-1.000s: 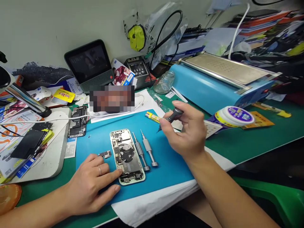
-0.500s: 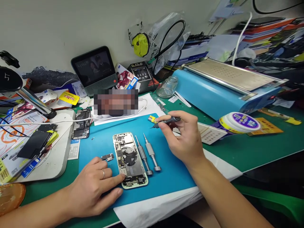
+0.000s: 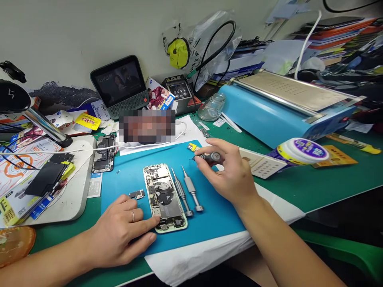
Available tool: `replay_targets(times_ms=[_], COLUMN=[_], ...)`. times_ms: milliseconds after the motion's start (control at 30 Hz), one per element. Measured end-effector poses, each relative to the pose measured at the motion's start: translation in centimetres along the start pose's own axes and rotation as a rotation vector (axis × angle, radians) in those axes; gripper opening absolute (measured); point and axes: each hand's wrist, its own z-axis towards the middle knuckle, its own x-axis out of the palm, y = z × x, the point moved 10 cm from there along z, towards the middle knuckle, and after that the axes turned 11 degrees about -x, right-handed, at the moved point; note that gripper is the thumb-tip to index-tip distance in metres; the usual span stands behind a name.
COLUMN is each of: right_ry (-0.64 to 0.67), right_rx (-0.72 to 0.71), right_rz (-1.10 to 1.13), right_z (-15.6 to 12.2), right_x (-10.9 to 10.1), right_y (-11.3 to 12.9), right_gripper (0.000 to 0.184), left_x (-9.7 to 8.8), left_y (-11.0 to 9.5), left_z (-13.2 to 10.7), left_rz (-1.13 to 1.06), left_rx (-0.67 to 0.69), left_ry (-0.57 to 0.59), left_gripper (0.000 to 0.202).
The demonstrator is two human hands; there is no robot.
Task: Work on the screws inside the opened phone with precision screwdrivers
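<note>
An opened phone (image 3: 163, 199) lies on a blue mat (image 3: 215, 219), its inner parts and battery area exposed. My left hand (image 3: 115, 235) rests at its lower left, index finger stretched out and touching the phone's edge, the other fingers loosely bent. Above and right of the phone, my right hand (image 3: 235, 175) pinches a dark screwdriver (image 3: 209, 157), its thin tip pointing left, clear of the phone. Two grey screwdrivers (image 3: 180, 190) lie side by side along the phone's right edge. A small circuit board (image 3: 137, 194) sits just left of the phone.
A second opened phone (image 3: 103, 153) lies at the mat's left corner, beside a white base (image 3: 79, 199) piled with boxes. A white cable (image 3: 80, 150) crosses there. Rightward stand a white-lidded tub (image 3: 308, 151) and a blue machine (image 3: 263, 111); a glass jar (image 3: 213, 107) is behind.
My right hand has shifted slightly left, and the screwdriver has turned so its rear end faces me more. My left hand keeps its finger on the phone. The whole view has shifted a little.
</note>
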Motion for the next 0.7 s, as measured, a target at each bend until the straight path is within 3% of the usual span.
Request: replay_targets(times_ms=[133,300,700], right_ry=[-0.004,0.009,0.072], right_rx=[-0.008,-0.076,-0.028], right_rz=[-0.051,-0.081,-0.041], right_z=[-0.1,0.4,0.5], right_x=[-0.2,-0.4,0.3], right_y=[0.0,0.7,0.1], right_gripper=[0.042,0.016,0.008], left_x=[-0.1,-0.1,-0.1], left_y=[0.0,0.0,0.0], left_z=[0.1,0.1,0.0], left_rz=[0.0,0.005,0.012], left_rx=[0.0,-0.005,-0.011], left_ry=[-0.001,-0.002,-0.005], left_gripper=[0.027,0.027,0.028])
